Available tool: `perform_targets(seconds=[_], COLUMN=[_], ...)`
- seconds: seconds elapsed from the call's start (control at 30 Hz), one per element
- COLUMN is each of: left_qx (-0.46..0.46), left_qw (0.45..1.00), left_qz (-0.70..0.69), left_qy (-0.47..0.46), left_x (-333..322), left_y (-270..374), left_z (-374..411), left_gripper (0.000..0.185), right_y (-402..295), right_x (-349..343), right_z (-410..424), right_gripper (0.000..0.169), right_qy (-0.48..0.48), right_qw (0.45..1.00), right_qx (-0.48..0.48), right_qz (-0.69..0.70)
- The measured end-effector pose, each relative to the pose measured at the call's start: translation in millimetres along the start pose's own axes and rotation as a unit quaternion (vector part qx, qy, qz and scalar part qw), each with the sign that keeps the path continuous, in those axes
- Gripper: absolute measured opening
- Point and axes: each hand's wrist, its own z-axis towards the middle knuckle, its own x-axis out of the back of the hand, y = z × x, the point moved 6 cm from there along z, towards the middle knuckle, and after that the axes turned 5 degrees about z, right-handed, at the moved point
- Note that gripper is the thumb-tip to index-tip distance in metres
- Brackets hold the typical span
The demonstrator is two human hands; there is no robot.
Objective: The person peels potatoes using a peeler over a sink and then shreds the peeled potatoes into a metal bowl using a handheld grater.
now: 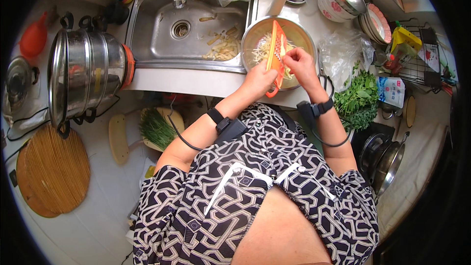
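Observation:
My left hand grips the handle end of an orange plastic grater, which is tilted over a round steel bowl. Pale shreds of a vegetable lie in the bowl, below and beside the grater. At the grater's right side, my right hand has its thumb and fingers pinched together close to the grating face. Whether a small piece sits between those fingertips cannot be told. The bowl stands on the counter just right of the sink.
Peelings lie in the steel sink at the left. Leafy greens, a clear plastic bag and stacked bowls are on the right. A tall steamer pot stands far left. A narrow counter edge runs before me.

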Motion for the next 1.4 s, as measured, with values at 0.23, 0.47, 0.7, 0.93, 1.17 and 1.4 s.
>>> perform_targets(seconds=[0.23, 0.47, 0.7, 0.93, 1.17, 1.4], left_qx=[-0.005, -0.013, -0.014, -0.013, -0.024, -0.013], left_qw=[1.000, 0.996, 0.996, 0.996, 0.996, 0.996], left_qz=[0.016, 0.083, 0.089, 0.084, 0.084, 0.080], left_qy=[-0.002, -0.010, -0.015, -0.018, -0.014, -0.026], left_x=[-1, -8, -10, -11, -7, -7], left_y=[1, 22, 29, 14, 7, 14], left_z=[0, -8, -14, -11, -6, -12], left_gripper=[0.037, 0.034, 0.035, 0.038, 0.039, 0.040], right_y=[-12, 1, 12, 15, 18, 11], right_x=[-8, 6, 8, 12, 15, 18], right_z=[-29, -5, 17, 34, 40, 38], right_gripper=[0.017, 0.015, 0.016, 0.018, 0.017, 0.013], right_qy=[0.000, 0.058, 0.073, 0.071, 0.057, 0.038], right_qw=[0.999, 0.998, 0.995, 0.995, 0.997, 0.998], right_qx=[-0.019, 0.009, 0.035, 0.027, 0.014, 0.000], right_qz=[-0.029, -0.034, -0.058, -0.069, -0.056, -0.057])
